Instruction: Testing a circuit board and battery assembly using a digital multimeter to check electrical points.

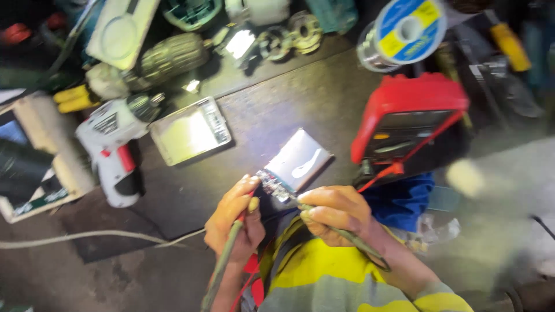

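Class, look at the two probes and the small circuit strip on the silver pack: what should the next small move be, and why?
Probably hold both probe tips steady on the circuit strip and glance at the red meter. The left hand and right hand each pinch a probe aimed at the strip on the silver pack's edge, though blur hides exact contact.

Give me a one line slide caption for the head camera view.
Both hands, left hand and right hand, press probes to a silver battery pack beside a red multimeter.

The silver battery pack point(302, 160) is gleaming like glossy foil. The meter point(411, 124) is showing smooth red plastic. The dark counter point(289, 98) is looking matt and worn.
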